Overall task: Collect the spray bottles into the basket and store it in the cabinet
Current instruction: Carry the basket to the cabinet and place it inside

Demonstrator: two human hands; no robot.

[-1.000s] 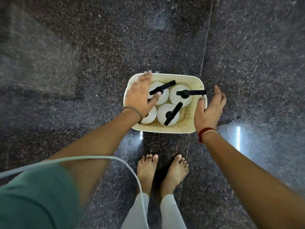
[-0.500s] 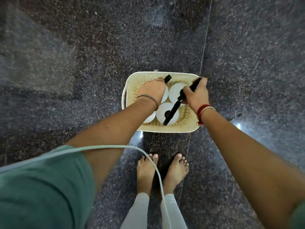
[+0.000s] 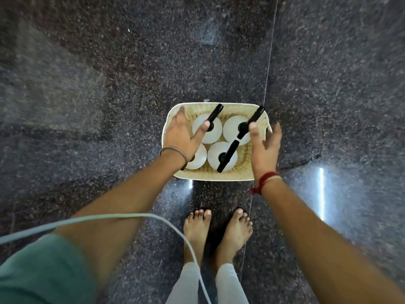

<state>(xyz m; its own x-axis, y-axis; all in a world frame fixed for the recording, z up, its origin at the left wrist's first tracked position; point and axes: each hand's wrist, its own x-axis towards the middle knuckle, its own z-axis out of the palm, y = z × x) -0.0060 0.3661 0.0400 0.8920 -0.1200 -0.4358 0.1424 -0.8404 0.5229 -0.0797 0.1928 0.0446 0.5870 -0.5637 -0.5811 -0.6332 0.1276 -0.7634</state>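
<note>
A cream woven plastic basket (image 3: 210, 174) sits on the dark speckled floor just ahead of my bare feet. Inside stand several white spray bottles with black trigger heads: one at the back left (image 3: 210, 133), one at the back right (image 3: 233, 129), one at the front (image 3: 215, 155), and one at the front left (image 3: 199, 157) half hidden under my wrist. My left hand (image 3: 180, 133) hovers spread over the basket's left side, thumb near a black nozzle. My right hand (image 3: 265, 143) is spread over the right rim. Neither hand holds anything.
Polished dark granite floor (image 3: 109, 84) surrounds the basket, with a thin tile seam (image 3: 269, 62) running past its right side. Bright light reflections (image 3: 321, 189) lie to the right. A pale cable (image 3: 131, 216) loops across my left arm. No cabinet is in view.
Half a second ago both hands were closed down on the bottles' tops inside the basket. Now they have lifted, opened and spread toward the basket's two sides; the back nozzles point up-right.
</note>
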